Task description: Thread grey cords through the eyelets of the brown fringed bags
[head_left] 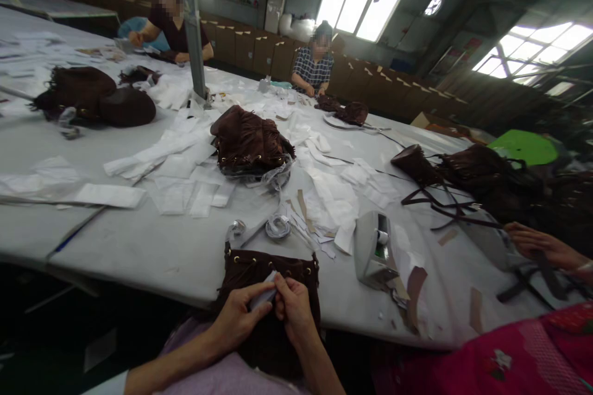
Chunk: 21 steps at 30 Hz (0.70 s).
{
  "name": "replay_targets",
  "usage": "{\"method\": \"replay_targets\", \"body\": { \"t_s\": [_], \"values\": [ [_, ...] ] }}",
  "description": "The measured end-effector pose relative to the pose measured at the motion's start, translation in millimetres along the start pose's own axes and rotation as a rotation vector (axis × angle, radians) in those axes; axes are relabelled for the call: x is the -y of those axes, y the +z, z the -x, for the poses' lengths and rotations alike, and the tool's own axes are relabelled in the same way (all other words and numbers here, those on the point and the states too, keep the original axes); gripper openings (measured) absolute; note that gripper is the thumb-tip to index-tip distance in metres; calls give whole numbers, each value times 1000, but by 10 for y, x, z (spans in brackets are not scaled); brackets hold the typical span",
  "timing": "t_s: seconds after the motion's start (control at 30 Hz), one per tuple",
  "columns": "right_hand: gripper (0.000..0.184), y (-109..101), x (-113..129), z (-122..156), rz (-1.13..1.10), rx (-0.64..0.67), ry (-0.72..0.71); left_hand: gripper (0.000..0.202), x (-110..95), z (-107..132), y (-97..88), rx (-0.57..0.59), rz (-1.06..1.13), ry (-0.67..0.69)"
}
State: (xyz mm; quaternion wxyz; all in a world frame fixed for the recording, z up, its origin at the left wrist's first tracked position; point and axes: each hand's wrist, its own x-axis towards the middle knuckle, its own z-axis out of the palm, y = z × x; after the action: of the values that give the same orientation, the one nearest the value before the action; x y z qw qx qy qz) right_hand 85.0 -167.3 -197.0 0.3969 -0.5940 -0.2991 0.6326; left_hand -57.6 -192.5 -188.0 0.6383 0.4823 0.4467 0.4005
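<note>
A dark brown drawstring bag (299, 265) with metal eyelets lies over the table's near edge and my lap. Above its front, my left hand (238, 315) is closed around a small light grey folded piece (265, 294), perhaps paper or wrapping. The fingers of my right hand (294, 305) pinch together at the piece's right end, touching it. What lies under those fingertips is hidden. Just beyond the bag's top, a coiled clear-and-grey strap bundle (278, 226) rests on the table, beside a small wrapped roll (237, 229).
A grey tape dispenser (370, 253) stands to the right, near brown strips (416, 293). White paper sheets (328, 197) and another brown bag (252, 142) lie ahead. At right, a co-worker's hand (546, 244) holds dark straps; two people sit across the table.
</note>
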Motion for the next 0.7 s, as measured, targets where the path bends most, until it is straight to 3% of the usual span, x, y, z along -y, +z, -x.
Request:
{"method": "replay_targets", "body": {
  "t_s": [0.1, 0.2, 0.43, 0.53, 0.6, 0.7],
  "values": [
    [52, -15, 2, -12, 85, -29, -65, 54, -86, -39, 56, -77, 377, -274],
    [51, -33, 7, -12, 172, -85, -148, 52, -100, -97, 136, -62, 464, -456],
    [53, 12, -49, 47, 611, -225, -418, 50, 41, -161, 269, -141, 107, -395],
    [55, -180, 61, 32, 692, -185, -450, 48, 97, -161, 228, -166, -7, -323],
    [54, -495, 229, 15, 685, -340, -466, 47, 138, -175, 185, -162, -35, -281],
    [56, -1162, 531, -4, 652, -874, -524, 49, 199, -204, 143, -116, -25, -313]
  ]
}}
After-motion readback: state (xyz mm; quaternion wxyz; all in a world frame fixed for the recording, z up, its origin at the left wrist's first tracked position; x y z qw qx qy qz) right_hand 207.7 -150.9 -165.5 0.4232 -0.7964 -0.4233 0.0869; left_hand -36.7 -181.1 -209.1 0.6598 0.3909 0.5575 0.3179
